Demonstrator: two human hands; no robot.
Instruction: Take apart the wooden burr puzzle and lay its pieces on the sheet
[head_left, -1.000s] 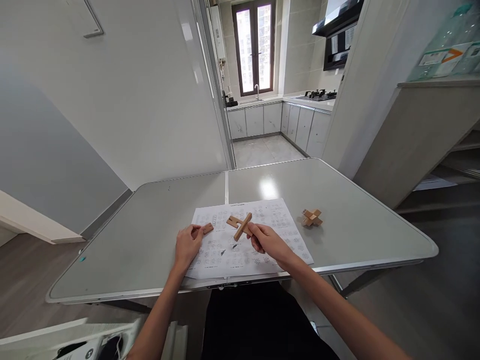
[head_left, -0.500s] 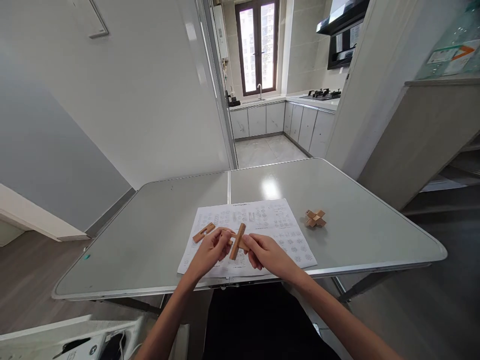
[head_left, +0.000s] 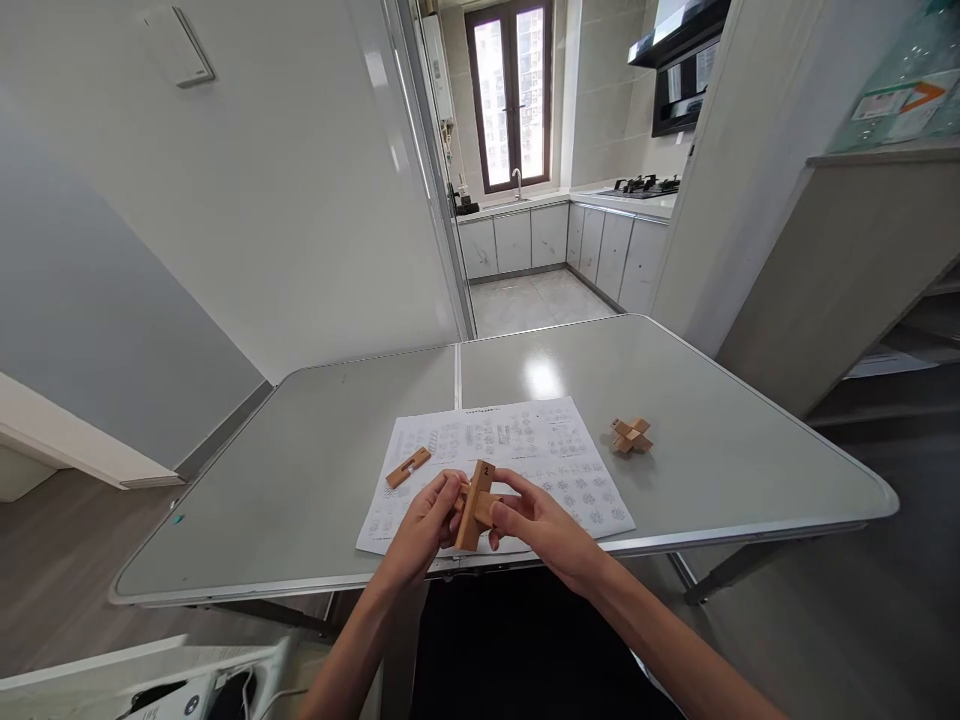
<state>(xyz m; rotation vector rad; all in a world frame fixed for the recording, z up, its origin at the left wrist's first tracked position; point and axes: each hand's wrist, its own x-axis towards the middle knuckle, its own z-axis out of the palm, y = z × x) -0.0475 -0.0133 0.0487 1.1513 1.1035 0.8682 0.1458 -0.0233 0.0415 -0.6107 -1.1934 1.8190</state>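
Note:
Wooden puzzle pieces [head_left: 475, 508] crossed through one another are held between my two hands, above the near edge of a printed sheet. The upright piece bears a dark "2" at its top end. My left hand [head_left: 426, 525] is closed on the left side of the crossed pieces. From the right, my right hand [head_left: 544, 525] pinches the piece that sticks out sideways, thumb and fingers around it. A single slotted wooden piece [head_left: 409, 467] lies on the sheet [head_left: 525, 440], beyond my left hand. My fingers hide part of the joint.
An assembled wooden burr puzzle [head_left: 631, 436] stands on the grey table [head_left: 735, 470], right of the sheet. A white wall panel [head_left: 315, 200] rises behind the table's left half. Large clear bottles [head_left: 900, 110] sit on a ledge at right.
The crossed pieces have come nearer to me and turned, so the "2" on the end now shows. My hands have shifted slightly down with them. The slotted piece stays on the sheet.

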